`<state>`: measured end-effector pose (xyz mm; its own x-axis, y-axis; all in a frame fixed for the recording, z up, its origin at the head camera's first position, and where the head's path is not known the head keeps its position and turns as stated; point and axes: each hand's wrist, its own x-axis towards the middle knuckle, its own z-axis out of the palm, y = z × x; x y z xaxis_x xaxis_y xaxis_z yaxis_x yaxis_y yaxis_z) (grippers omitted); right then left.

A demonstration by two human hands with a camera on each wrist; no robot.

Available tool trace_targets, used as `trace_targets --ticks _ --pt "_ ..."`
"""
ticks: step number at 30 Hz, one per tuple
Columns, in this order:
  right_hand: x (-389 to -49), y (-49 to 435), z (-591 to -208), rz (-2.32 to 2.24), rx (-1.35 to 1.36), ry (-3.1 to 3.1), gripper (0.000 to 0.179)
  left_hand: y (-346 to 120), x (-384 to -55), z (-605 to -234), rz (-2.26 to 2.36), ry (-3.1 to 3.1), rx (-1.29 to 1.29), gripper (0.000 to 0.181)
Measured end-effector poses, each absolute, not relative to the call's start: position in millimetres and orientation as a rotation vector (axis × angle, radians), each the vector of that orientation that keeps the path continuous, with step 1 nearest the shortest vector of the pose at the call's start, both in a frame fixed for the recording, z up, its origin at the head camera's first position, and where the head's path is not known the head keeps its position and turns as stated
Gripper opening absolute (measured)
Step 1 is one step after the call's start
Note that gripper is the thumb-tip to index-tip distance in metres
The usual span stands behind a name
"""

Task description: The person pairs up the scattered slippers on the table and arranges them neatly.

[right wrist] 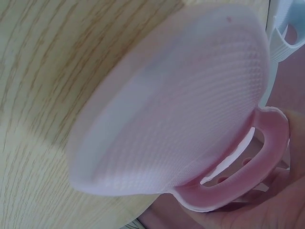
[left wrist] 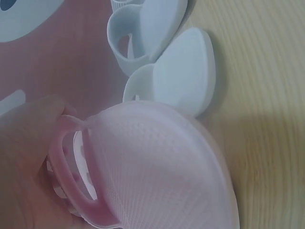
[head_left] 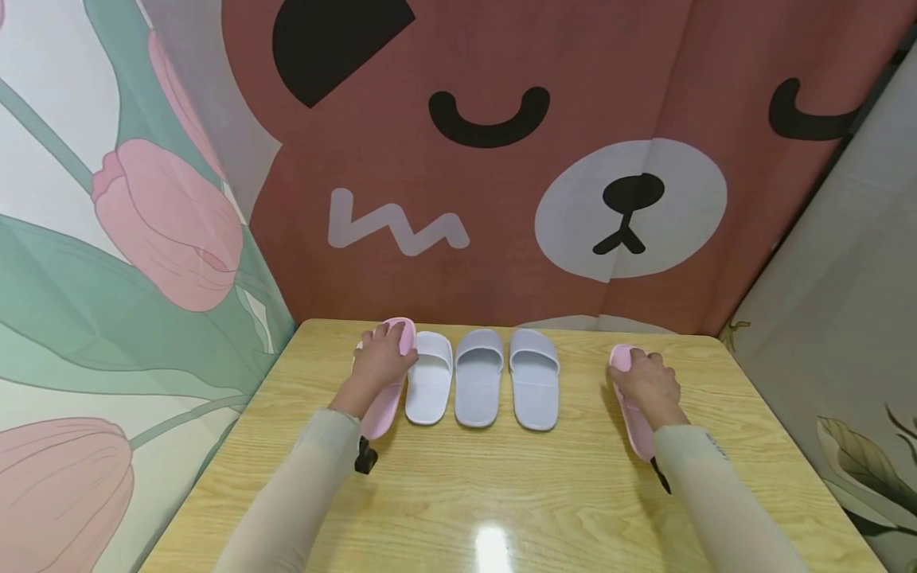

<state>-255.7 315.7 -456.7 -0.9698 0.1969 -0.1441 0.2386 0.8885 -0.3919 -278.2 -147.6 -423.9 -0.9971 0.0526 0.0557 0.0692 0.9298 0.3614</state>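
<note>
At the left of the wooden table, my left hand [head_left: 380,360] grips a pink slipper [head_left: 383,412] by its strap. Its ridged sole fills much of the left wrist view, tilted beside the white slippers. My right hand [head_left: 648,387] holds the other pink slipper [head_left: 637,426] by the strap, well apart on the right side. A white slipper [head_left: 428,394] lies just right of my left hand, toe toward the back. Right of it lie two pale grey slippers [head_left: 478,395], a small gap between them. A sliver of white shows behind my left hand, the rest hidden.
The wooden table [head_left: 458,485] meets a brown bear-print cloth [head_left: 487,278] at its back edge. Tulip-print fabric [head_left: 172,231] hangs on the left, and a grey leaf-print curtain [head_left: 845,318] on the right. A small black piece [head_left: 365,456] sits under my left wrist.
</note>
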Motion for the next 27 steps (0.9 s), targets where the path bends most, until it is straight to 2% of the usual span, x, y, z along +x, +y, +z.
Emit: trace_targets --ticks 27 --pt "-258 316 -458 -0.630 0.327 2.964 0.083 -121 -285 -427 -0.577 -3.023 -0.138 0.071"
